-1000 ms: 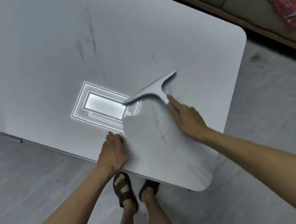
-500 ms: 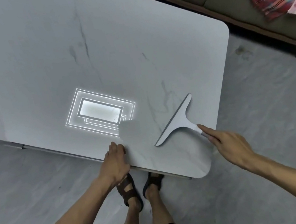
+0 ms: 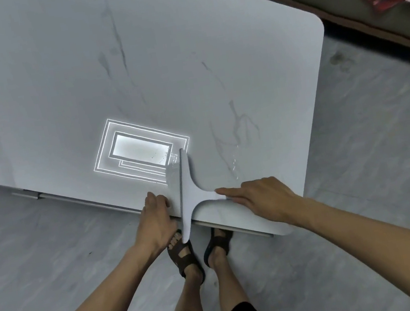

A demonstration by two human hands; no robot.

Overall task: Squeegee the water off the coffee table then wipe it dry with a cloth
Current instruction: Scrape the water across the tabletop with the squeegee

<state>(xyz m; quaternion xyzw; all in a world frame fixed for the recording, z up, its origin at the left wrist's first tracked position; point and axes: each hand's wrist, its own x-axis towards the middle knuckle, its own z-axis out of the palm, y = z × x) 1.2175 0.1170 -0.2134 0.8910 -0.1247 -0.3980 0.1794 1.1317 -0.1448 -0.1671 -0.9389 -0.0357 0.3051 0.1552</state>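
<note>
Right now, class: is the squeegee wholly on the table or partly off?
Partly off: the squeegee overhangs the table at its near end, above a sandal.

Left hand (image 3: 158,216): lower centre, palm down, fingers lightly bent.
Right hand (image 3: 264,198): just right of it, holding the squeegee (image 3: 187,191), index finger straight.
Arms: stretched forward.

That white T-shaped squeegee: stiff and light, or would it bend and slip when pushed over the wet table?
Probably stiff: the squeegee keeps a straight blade though its near end overhangs the coffee table edge. Likely light, since the right hand holds it by the thin handle alone. It should glide easily; water beads glisten on the glossy top.
</note>
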